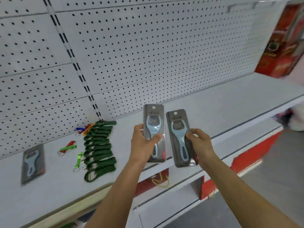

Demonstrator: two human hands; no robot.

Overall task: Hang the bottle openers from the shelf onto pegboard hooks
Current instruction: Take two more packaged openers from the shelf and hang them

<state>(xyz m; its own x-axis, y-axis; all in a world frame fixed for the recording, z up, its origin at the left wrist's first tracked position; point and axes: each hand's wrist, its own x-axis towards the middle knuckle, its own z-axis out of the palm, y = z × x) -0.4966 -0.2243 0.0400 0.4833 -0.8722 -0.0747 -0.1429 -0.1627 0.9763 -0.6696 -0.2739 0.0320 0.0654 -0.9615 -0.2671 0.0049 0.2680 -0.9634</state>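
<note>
Blue-handled carded bottle openers, 2 up: left hand (144, 142) grips 1 (154, 132), right hand (199, 143) other (180, 137). Next: find pegboard (148, 55) hook, thread holes.

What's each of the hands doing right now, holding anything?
Left hand: closed on a packaged bottle opener, held upright.
Right hand: closed on a second packaged opener, held upright beside it.

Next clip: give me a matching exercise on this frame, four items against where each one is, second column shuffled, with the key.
Items
1. packaged opener
2. second packaged opener
3. third packaged opener
4. red box

Places
A. lying on the shelf, far left
B. in the right hand
C. far right end of the shelf
D. in the left hand

Pairs: 1-D, 2-B, 3-A, 4-C
</note>
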